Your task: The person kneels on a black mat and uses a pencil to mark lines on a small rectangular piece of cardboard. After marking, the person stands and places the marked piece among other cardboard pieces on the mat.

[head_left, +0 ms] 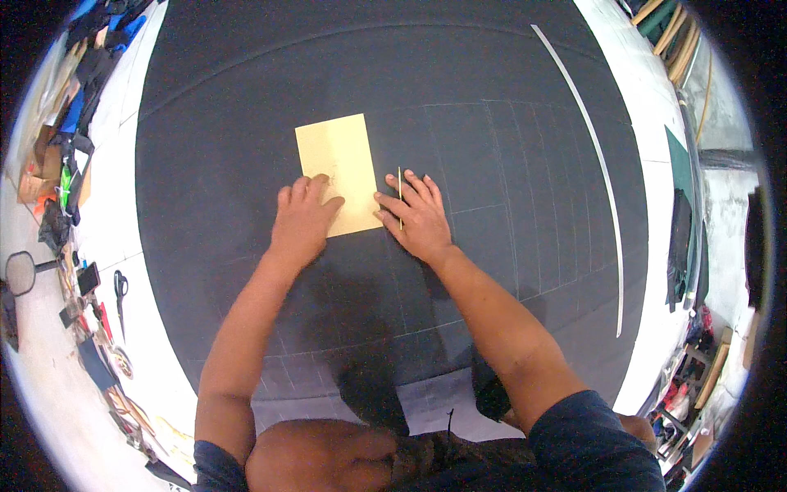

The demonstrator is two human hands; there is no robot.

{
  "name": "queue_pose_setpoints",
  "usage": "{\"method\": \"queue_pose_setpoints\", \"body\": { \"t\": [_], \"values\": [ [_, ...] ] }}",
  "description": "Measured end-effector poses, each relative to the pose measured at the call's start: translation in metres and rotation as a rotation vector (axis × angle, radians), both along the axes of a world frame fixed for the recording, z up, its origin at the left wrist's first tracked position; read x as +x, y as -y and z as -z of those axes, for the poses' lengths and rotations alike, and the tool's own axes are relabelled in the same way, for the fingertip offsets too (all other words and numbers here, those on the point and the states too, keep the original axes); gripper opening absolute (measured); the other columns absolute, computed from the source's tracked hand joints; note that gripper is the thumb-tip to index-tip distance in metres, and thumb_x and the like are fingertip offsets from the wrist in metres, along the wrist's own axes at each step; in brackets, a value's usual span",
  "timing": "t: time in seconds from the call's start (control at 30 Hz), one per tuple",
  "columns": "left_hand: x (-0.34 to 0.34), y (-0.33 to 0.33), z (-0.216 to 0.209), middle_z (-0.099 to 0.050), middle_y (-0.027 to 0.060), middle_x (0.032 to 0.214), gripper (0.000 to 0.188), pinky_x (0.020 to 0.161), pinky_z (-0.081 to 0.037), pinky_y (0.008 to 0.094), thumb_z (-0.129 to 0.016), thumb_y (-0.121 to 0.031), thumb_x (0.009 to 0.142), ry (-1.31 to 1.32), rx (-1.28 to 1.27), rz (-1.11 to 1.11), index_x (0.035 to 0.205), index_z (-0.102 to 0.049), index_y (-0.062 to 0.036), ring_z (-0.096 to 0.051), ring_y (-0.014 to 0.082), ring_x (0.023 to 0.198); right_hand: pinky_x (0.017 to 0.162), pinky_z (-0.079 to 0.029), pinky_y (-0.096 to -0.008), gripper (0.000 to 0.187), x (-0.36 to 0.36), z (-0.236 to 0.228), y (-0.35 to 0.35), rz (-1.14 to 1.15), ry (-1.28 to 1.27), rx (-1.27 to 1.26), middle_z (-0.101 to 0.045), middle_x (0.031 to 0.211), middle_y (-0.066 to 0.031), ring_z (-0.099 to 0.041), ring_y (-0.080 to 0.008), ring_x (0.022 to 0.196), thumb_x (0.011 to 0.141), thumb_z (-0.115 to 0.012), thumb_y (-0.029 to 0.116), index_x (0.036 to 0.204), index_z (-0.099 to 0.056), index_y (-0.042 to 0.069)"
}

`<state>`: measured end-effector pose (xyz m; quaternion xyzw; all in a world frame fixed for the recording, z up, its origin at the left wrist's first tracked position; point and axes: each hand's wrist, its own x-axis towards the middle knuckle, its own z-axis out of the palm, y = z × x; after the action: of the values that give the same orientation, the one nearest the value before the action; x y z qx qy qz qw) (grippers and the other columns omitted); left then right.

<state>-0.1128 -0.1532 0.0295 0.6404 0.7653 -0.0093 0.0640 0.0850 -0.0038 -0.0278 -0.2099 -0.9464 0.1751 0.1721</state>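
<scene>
We look down on a large dark cloth (pixel 238 98) spread over a white surface (pixel 635 78), with a person's two bare hands working near its middle. A yellow rectangular card (pixel 343 152) lies flat on the cloth, a little left of centre and well in from every edge. Its long axis runs between the cloth's near and far edges, and its far end leans slightly left.

The left hand (pixel 299 217) rests on the card's near left part, fingers bent close together, thumb set apart, gripping nothing. The right hand (pixel 422 223) is spread fairly wide at the card's right edge, thumb and forefinger touching it. Among its fingers we see it holding a thin yellow stick (pixel 400 184), much like a pencil, its long axis pointing toward the far edge and almost parallel to the card's.

Faint pale lines (pixel 512 176) mark the cloth on both sides of the hands. A long pale strip (pixel 603 164) lies curving along the cloth's right edge. Near the white surface's left edge are black-handled scissors (pixel 121 287). Beyond that edge stands a brown carton (pixel 34 182) amid clutter; we cannot tell what it holds.
</scene>
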Motion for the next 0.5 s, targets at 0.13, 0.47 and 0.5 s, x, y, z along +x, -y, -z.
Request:
{"method": "queue_pose_setpoints", "body": {
  "t": [0.13, 0.47, 0.5],
  "values": [
    [0.029, -0.015, 0.015, -0.063, 0.0140, 0.112, 0.024, 0.092, -0.049, 0.0449, -0.057, -0.015, 0.090, 0.007, -0.063, -0.076, 0.109, -0.067, -0.0026, -0.060, 0.0302, 0.107, 0.119, -0.027, -0.0537, 0.032, -0.002, -0.002, 0.000, -0.004, 0.007, -0.008, -0.059, 0.144, -0.0056, -0.044, -0.0328, 0.141, 0.095, -0.068, 0.036, 0.122, -0.073, 0.020],
    [0.095, -0.021, 0.041, -0.035, 0.0446, 0.149, 0.056, 0.104, -0.049, 0.0584, -0.055, -0.020, 0.094, 0.004, -0.057, -0.361, 0.143, -0.048, 0.0062, -0.045, 0.0593, 0.134, 0.116, -0.033, -0.0505, 0.036, -0.007, -0.006, 0.000, 0.077, 0.068, -0.125, -0.056, 0.142, -0.0134, -0.049, -0.0337, 0.136, 0.101, -0.057, 0.020, 0.136, -0.059, 0.011],
    [0.097, -0.021, 0.044, -0.034, 0.0449, 0.149, 0.056, 0.105, -0.048, 0.0598, -0.054, -0.020, 0.094, 0.011, -0.042, -0.378, 0.143, -0.047, 0.0063, -0.044, 0.0598, 0.134, 0.115, -0.035, -0.0488, 0.035, -0.009, -0.012, -0.002, 0.142, -0.002, -0.297, -0.057, 0.139, -0.0157, -0.051, -0.0331, 0.134, 0.102, -0.055, 0.019, 0.136, -0.057, 0.009]
  ]
}}
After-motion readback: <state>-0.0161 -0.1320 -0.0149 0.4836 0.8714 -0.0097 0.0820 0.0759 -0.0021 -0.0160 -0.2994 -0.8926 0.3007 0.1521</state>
